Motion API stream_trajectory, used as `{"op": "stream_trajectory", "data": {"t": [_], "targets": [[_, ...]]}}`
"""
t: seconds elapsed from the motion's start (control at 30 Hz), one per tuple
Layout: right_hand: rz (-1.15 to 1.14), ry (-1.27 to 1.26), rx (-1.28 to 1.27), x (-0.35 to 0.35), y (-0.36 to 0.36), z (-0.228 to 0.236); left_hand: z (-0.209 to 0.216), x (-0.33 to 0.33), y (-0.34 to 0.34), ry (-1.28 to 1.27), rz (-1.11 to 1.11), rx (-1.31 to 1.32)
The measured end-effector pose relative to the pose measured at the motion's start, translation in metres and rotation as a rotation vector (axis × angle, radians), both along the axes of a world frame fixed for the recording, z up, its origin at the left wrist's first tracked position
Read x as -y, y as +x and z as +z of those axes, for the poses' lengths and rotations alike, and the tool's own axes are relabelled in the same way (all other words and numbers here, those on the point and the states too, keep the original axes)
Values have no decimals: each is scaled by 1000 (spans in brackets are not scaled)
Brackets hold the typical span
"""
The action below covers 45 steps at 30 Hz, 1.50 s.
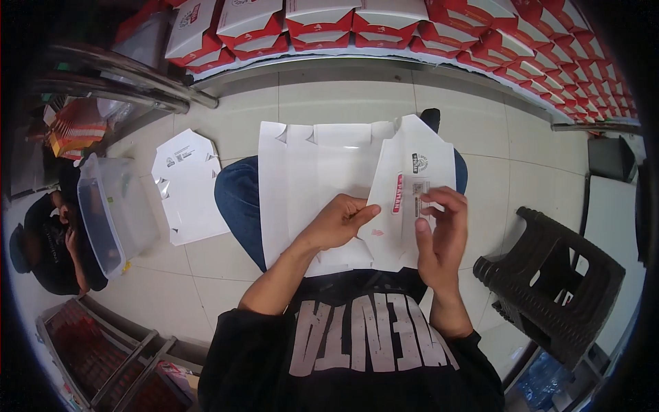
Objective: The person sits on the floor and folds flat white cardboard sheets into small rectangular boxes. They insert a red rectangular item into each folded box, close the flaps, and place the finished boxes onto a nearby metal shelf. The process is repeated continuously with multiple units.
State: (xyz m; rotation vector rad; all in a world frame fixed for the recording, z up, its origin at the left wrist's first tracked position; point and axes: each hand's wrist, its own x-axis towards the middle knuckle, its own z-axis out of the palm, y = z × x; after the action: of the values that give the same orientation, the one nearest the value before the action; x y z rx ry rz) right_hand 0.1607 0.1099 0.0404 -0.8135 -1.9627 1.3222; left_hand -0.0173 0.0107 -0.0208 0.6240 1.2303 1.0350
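Across my lap lies a white flat carton blank with creases and cut flaps. Its right-hand panel, bearing red and black print, is raised and overlaps the rest. My left hand is closed, with thumb and curled fingers pinching that panel's left edge. Over the printed face is my right hand, its thumb and bent fingers apart. Beneath its fingertips a clear rectangular patch shows on the panel; whether it is loose film or a window I cannot tell.
More flat white cartons lie stacked on the tiled floor at left, near a clear plastic bin. A person in black sits beyond it. A dark stool stands at right. Red-and-white boxes fill the far side.
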Motion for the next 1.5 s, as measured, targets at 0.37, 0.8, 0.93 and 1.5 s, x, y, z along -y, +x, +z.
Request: {"op": "stream_trajectory", "data": {"t": [0.37, 0.8, 0.93, 1.5], "targets": [[295, 87, 273, 19, -15, 30, 0, -2, 27, -82, 303, -80], [189, -88, 98, -10, 9, -44, 42, 37, 11, 281, -200, -1235], [370, 198, 197, -31, 5, -14, 47, 39, -6, 299, -273, -1183], [124, 612, 44, 0, -31, -51, 48, 37, -42, -19, -104, -413]]}}
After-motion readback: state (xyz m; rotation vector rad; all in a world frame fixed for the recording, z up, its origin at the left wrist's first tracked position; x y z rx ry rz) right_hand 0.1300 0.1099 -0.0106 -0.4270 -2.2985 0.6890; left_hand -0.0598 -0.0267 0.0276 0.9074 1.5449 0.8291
